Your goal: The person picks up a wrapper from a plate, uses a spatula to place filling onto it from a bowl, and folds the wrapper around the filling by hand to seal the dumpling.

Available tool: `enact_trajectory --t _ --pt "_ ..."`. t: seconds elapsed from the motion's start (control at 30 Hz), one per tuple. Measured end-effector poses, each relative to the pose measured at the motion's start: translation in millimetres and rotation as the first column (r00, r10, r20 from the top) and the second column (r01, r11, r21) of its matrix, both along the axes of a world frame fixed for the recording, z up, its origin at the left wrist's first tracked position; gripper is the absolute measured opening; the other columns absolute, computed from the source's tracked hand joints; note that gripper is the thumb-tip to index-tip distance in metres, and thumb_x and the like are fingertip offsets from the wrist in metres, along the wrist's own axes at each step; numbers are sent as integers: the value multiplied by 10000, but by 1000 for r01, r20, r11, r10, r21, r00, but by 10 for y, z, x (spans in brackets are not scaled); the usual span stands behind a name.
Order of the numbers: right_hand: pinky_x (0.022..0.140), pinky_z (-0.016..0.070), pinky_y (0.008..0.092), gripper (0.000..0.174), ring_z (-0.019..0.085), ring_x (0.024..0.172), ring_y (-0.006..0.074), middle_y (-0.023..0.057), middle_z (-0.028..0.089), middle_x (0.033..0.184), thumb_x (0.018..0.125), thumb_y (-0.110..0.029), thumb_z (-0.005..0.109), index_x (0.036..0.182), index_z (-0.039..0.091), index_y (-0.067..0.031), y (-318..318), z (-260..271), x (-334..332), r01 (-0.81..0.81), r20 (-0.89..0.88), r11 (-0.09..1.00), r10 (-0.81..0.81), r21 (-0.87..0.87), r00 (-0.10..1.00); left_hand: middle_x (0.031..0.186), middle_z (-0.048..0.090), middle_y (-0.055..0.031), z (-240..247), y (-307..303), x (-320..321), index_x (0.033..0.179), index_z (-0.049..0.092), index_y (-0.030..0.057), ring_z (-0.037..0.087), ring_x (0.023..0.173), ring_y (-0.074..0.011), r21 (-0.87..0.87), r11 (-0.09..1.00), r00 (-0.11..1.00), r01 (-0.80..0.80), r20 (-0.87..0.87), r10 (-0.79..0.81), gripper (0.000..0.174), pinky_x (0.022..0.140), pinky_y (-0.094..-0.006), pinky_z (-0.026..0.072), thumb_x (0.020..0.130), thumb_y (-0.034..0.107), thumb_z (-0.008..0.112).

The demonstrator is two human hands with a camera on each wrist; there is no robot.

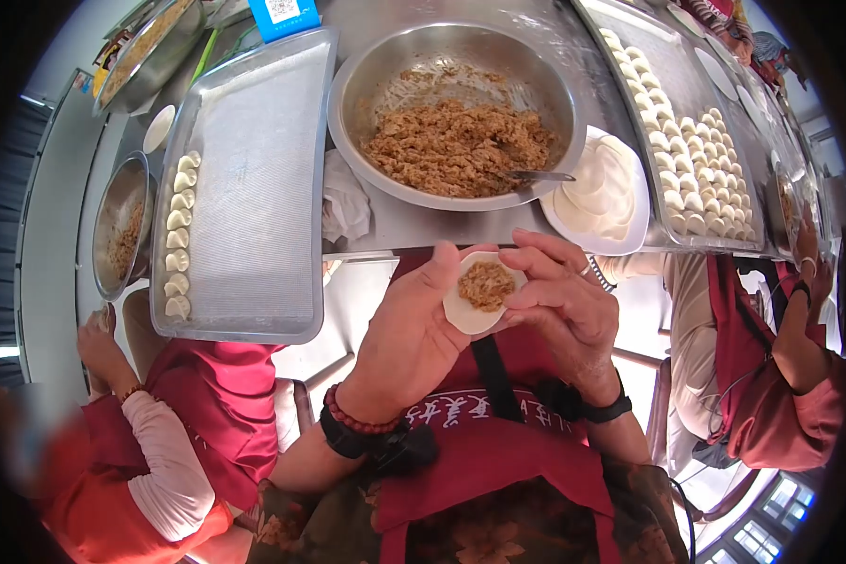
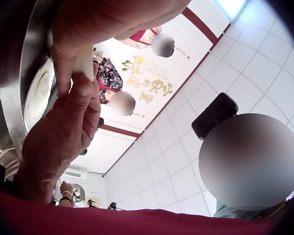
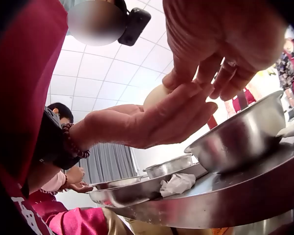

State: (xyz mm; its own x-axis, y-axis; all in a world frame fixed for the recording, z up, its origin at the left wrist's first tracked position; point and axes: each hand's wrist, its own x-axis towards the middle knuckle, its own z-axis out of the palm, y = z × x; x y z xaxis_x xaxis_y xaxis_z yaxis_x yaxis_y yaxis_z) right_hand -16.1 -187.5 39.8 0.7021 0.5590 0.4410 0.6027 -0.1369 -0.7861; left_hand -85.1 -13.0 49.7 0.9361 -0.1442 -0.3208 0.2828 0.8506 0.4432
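A round dumpling wrapper (image 1: 463,315) with a mound of meat filling (image 1: 486,284) in its middle is held up before the apron, below the table's edge. My left hand (image 1: 399,334) cradles the wrapper, its fingers behind and beneath it and its thumb raised beside the left edge. The right hand (image 1: 571,315) pinches the opposite edge between thumb and fingertips. In the left wrist view the wrapper (image 2: 83,63) appears edge-on between both hands. Seen from the right wrist, the left hand's fingers (image 3: 174,115) lie under the wrapper (image 3: 157,95), close to the right fingertips.
Behind the hands stands a steel bowl (image 1: 536,103) of filling with a spoon (image 1: 543,176). A plate (image 1: 636,216) of stacked wrappers is beside it. Left is a tray (image 1: 254,188) with a row of dumplings (image 1: 179,219); another tray (image 1: 620,23) lies right. People sit on both sides.
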Motion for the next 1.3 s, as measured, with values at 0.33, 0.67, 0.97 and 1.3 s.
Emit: enact_trajectory --t 0.33,0.67,0.97,1.3 --pt "929 508 381 164 617 1148 299 88 704 1134 758 -40 764 906 701 -75 81 0 -63 77 -141 997 -73 24 987 1224 601 -87 -6 -38 -84 1412 415 -43 620 1023 -127 463 882 981 86 113 -155 540 862 -273 551 961 159 634" --pt "910 515 354 166 627 1128 264 108 702 1133 775 -43 751 935 717 -68 160 9 -57 101 -195 994 -93 33 976 958 635 -11 -66 -65 -97 1377 507 -14 553 735 -45 639 769 982 5 140 -123 427 639 -199 453 985 133 590" --pt "849 524 280 349 633 1032 159 89 699 1063 840 8 700 1183 654 -33 189 -32 -175 194 -549 960 -54 200 834 1133 652 -90 -110 -24 -125 1344 539 -29 581 794 -97 576 807 978 -127 208 5 377 649 -210 460 1018 159 535" --pt "702 562 329 314 661 729 217 102 643 842 928 -26 611 1223 599 82 194 88 -92 159 -829 857 401 489 390 1496 404 -201 -204 -84 -73 1343 541 -13 626 940 -195 408 861 907 -303 402 129 360 643 -252 466 1018 138 507"
